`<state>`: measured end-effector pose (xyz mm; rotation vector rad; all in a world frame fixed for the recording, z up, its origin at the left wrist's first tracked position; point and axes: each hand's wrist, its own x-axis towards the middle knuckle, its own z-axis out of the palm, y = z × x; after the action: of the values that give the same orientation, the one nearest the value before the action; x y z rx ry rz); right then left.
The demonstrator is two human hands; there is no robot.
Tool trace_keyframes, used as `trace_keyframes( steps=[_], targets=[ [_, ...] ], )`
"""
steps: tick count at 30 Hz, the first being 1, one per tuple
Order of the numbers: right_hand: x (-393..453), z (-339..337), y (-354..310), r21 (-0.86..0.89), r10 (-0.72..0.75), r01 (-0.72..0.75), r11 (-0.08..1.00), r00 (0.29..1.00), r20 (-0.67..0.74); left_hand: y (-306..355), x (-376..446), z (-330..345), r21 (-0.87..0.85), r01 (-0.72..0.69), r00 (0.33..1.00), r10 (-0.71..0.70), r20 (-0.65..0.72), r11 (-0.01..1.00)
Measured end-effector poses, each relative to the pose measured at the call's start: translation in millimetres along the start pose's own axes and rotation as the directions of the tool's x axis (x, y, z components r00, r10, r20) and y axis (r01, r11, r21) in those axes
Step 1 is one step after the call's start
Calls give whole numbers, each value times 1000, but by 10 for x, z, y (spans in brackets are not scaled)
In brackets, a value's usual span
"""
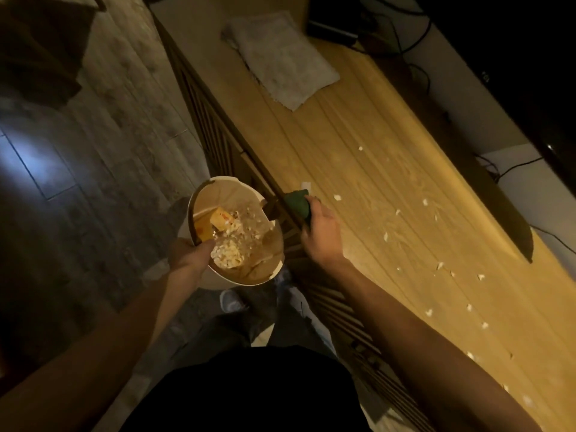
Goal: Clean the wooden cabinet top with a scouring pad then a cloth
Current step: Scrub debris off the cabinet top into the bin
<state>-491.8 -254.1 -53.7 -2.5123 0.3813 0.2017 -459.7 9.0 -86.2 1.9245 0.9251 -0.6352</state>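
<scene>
The wooden cabinet top (367,157) runs from upper left to lower right, with several small white crumbs (439,265) scattered over it. My right hand (321,229) is shut on a green scouring pad (298,201) at the cabinet's front edge. My left hand (190,255) grips the rim of a white bin (268,275) held just below that edge; it is lined with a bag holding white scraps and a yellow box. A folded white cloth (280,57) lies on the far end of the top.
A dark TV (514,73) stands along the cabinet's right side, with black cables (414,42) and a black box (330,28) behind it. Slatted cabinet doors (212,132) face a wood-pattern floor (103,151). My feet are below the bin.
</scene>
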Motion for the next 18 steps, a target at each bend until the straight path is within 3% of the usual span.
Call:
trace_keyframes(
  steps=[3, 7, 11, 14, 18],
  targets=[
    [156, -235, -18, 202, -62, 60, 978, 998, 4, 43, 26, -10, -38, 45, 999, -46, -6, 998],
    [559, -608, 84, 311, -64, 72, 948, 997, -36, 145, -11, 36, -92, 83, 996, -86, -28, 992],
    [1098, -1076, 396, 314, -50, 84, 946, 992, -115, 234, -117, 163, -181, 98, 994, -107, -38, 978],
    [1489, -1420, 703, 282, 1, 27, 959, 995, -99, 257, -179, 229, -204, 111, 988, -130, -81, 973],
    [1942, -1809, 1137, 81, -6, 21, 996, 983, -181, 264, -186, 290, -222, 51, 981, -90, -172, 974]
  ],
)
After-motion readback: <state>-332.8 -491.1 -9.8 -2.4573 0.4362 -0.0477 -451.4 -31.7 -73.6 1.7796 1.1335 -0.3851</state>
